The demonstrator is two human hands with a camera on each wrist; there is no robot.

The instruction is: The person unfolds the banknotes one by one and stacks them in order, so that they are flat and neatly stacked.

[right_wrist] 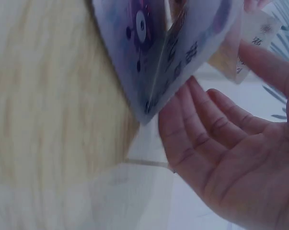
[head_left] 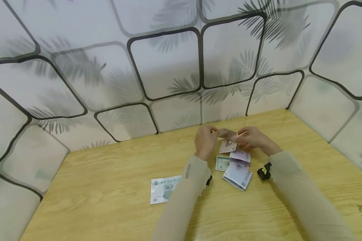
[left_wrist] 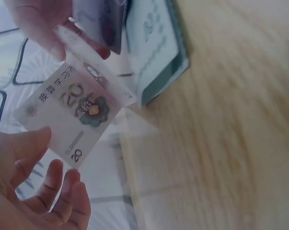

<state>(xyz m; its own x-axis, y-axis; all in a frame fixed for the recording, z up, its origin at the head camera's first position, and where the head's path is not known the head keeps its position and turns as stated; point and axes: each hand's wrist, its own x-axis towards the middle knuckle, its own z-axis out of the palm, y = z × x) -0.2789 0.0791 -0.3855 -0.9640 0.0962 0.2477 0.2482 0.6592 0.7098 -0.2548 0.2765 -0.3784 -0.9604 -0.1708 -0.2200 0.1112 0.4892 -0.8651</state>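
Note:
A creased paper note printed 20 (left_wrist: 82, 115), looking like play money, is held up between both hands at the back of the table. My left hand (head_left: 205, 142) pinches its outer end, thumb on the printed face. At the opposite end my right hand (head_left: 253, 139) holds the note between thumb and fingers, the other fingers spread below in the right wrist view. Just in front of the hands stand a folded purple note (head_left: 240, 156), a green note (head_left: 222, 163) and a folded pale note marked 10 (head_left: 238, 175).
A flat green note printed 50 (head_left: 163, 190) lies left of the left forearm, which partly covers it. The wooden table (head_left: 108, 187) meets a patterned curtain (head_left: 166, 63) at its back edge. Black wrist devices, such as the right one (head_left: 264, 171), sit under the sleeves.

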